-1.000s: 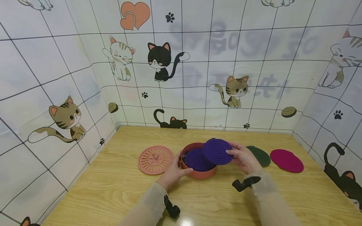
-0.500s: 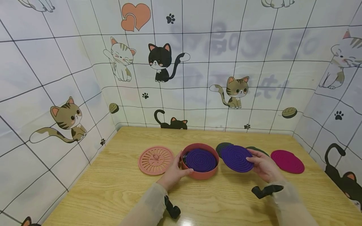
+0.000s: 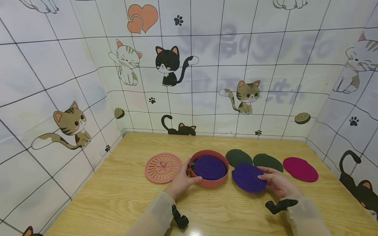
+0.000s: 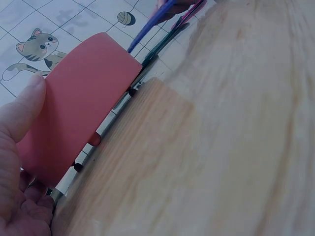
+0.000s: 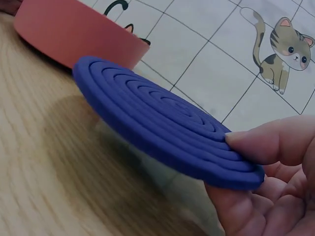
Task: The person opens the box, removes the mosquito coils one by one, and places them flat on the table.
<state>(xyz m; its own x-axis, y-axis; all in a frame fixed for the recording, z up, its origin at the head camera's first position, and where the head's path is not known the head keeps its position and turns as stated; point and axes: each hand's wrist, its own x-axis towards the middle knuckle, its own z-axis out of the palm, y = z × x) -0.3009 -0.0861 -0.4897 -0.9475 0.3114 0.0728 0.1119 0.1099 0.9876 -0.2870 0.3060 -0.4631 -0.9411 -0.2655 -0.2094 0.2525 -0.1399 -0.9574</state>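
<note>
Edgewise, purple coaster (image 3: 248, 178) pinched in right grip (image 3: 279, 184).

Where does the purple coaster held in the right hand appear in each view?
Head: the purple coaster shows right of centre, in the lower half.
Left wrist: a thin strip at top centre, seen edge-on.
Right wrist: large, across the middle.
Shared landmark: the red bowl, left of it in all three.
</note>
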